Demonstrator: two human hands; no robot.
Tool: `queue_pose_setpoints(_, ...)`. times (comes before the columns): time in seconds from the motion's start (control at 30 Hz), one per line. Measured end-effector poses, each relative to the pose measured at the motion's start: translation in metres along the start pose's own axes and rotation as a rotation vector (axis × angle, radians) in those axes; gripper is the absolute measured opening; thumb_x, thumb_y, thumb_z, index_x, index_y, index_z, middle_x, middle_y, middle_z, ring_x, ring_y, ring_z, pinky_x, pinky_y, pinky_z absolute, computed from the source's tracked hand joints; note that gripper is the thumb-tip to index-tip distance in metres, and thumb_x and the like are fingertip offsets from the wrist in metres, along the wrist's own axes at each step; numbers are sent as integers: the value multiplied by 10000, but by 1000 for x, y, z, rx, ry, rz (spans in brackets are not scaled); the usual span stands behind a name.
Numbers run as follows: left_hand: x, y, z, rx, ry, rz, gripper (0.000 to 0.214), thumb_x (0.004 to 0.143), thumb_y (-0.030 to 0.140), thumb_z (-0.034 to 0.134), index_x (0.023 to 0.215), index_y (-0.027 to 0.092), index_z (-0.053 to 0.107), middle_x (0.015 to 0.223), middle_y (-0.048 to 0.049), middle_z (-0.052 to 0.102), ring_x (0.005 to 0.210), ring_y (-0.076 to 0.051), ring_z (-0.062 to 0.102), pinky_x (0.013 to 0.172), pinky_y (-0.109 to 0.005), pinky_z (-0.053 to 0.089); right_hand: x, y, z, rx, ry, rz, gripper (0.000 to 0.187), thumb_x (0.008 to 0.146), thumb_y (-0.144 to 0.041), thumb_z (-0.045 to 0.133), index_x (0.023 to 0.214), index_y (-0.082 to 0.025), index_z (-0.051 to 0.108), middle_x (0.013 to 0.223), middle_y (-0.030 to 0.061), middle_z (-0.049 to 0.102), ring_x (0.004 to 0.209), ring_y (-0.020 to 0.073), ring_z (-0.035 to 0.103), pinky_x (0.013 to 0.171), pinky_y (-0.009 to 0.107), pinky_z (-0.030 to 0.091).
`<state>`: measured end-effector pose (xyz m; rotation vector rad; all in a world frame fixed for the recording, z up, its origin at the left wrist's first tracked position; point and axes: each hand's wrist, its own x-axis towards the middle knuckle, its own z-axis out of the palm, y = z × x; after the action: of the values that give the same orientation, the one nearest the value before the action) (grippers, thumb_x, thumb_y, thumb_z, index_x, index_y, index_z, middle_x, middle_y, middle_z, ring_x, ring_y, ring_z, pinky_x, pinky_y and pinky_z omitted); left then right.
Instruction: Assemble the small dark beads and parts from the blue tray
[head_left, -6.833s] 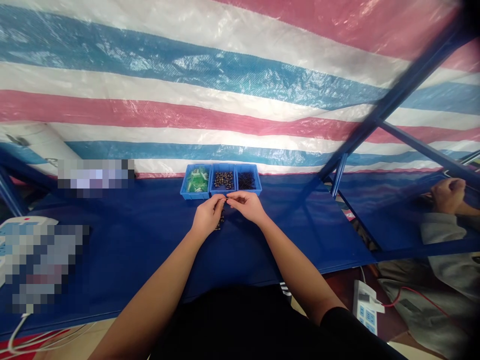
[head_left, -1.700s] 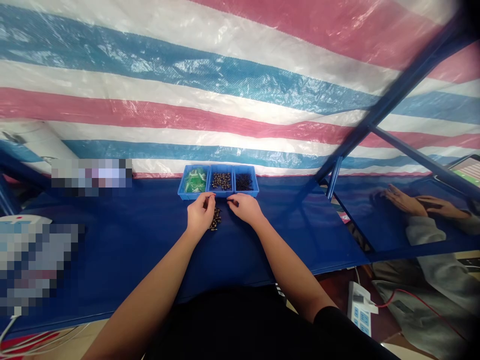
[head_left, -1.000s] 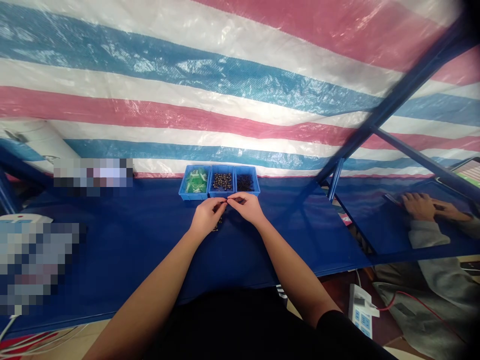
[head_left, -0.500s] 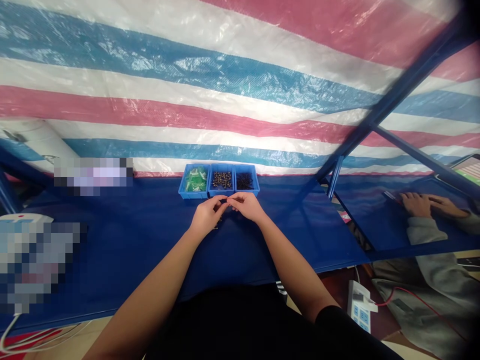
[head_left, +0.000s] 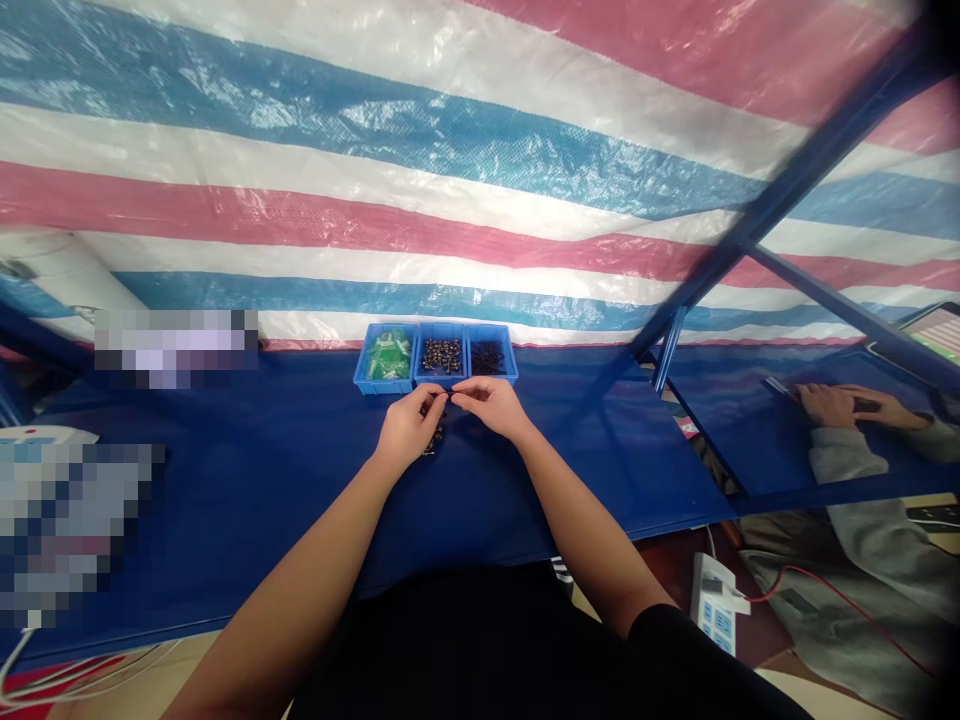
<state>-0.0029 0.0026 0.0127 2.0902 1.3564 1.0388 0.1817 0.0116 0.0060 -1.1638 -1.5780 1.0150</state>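
Observation:
My left hand [head_left: 409,424] and my right hand [head_left: 492,404] meet fingertip to fingertip over the blue table, just in front of the bins. Both are closed in a pinch around a small dark piece too tiny to name. Several small brass-and-black parts [head_left: 430,447] lie on the table beside my left fingers, partly hidden by them. Behind my hands stand three joined blue bins: the left bin [head_left: 381,387] has green and clear pieces, the middle bin [head_left: 440,379] brass-coloured parts, the right bin [head_left: 512,364] thin black parts.
A striped plastic sheet [head_left: 420,220] hangs behind the table [head_left: 285,480]. Blue frame bars [head_left: 694,285] rise at the right. Beyond them, another person's hands [head_left: 855,405] rest on the adjoining surface. A power strip [head_left: 714,605] sits below the table edge, and blurred-out items lie left.
My fingertips have drawn slightly apart, with the small dark piece now showing between them. More of the brass parts on the table are visible. The view has shifted slightly.

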Motion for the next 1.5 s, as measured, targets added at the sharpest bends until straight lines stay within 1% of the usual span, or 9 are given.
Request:
queue_pose_setpoints(0.07, 0, 0, 0, 3, 0, -2, 280, 917, 430, 453, 973, 215, 624, 729, 8, 650, 622, -127, 584, 610, -230, 428, 0, 1, 0, 5, -9, 0, 303, 764, -387, 681, 985, -182, 717, 863, 47, 718, 732, 148, 645, 704, 278, 524)
queue_pose_setpoints(0.23, 0, 0, 1, 10, -10, 4, 271, 917, 416, 454, 951, 214, 632, 705, 11, 643, 612, -127, 578, 604, -232, 416, 1, -1, 1, 42, 53, -30, 367, 742, -373, 703, 1060, -190, 702, 863, 42, 715, 700, 139, 627, 675, 268, 514)
queue_pose_setpoints(0.37, -1, 2, 2, 1, -1, 8, 284, 916, 430, 452, 957, 212, 629, 697, 11, 639, 609, -128, 578, 606, -233, 422, 0, -3, 2, -17, 94, -26, 278, 750, -389, 695, 938, -189, 737, 830, 44, 721, 675, 144, 620, 647, 267, 506)
queue_pose_setpoints(0.47, -1, 2, 3, -21, 7, -4, 300, 909, 446, 465, 1014, 211, 621, 686, 15, 625, 594, -126, 571, 597, -231, 426, 0, -2, 2, -21, 118, -21, 263, 754, -390, 694, 919, -191, 741, 823, 42, 726, 675, 149, 627, 643, 269, 507)
queue_pose_setpoints(0.57, -1, 1, 3, -43, 22, -8, 311, 902, 445, 481, 1063, 215, 614, 676, 21, 611, 578, -119, 562, 592, -224, 430, 0, 1, 3, -15, 119, -16, 266, 751, -397, 699, 915, -191, 741, 810, 40, 727, 682, 156, 637, 649, 274, 515)
queue_pose_setpoints(0.8, -2, -1, 4, -48, 17, -8, 296, 931, 430, 426, 1005, 216, 617, 737, 1, 652, 630, -135, 602, 626, -231, 449, 0, 0, 6, 29, 99, -28, 295, 750, -387, 698, 965, -186, 730, 875, 51, 733, 733, 163, 661, 689, 282, 533)
queue_pose_setpoints(0.93, -1, -2, 4, -32, 15, -28, 291, 931, 433, 429, 994, 220, 617, 724, 5, 651, 617, -137, 604, 610, -231, 445, -1, -3, 6, 17, 97, -50, 282, 748, -380, 701, 944, -181, 733, 878, 58, 735, 736, 166, 662, 692, 288, 535)
queue_pose_setpoints(1.13, -2, -1, 5, -64, 18, -23, 320, 921, 436, 446, 1106, 223, 597, 720, 6, 648, 605, -137, 602, 595, -232, 452, -1, -4, 5, 23, 109, -38, 264, 743, -388, 704, 905, -181, 733, 867, 57, 736, 758, 178, 675, 719, 301, 543)
queue_pose_setpoints(1.5, -2, -2, 4, -36, 18, -32, 290, 932, 435, 429, 1011, 219, 607, 720, 4, 645, 600, -138, 596, 596, -235, 443, -1, -1, 7, 45, 96, -50, 280, 750, -371, 700, 953, -180, 728, 877, 61, 734, 763, 176, 675, 718, 300, 544)
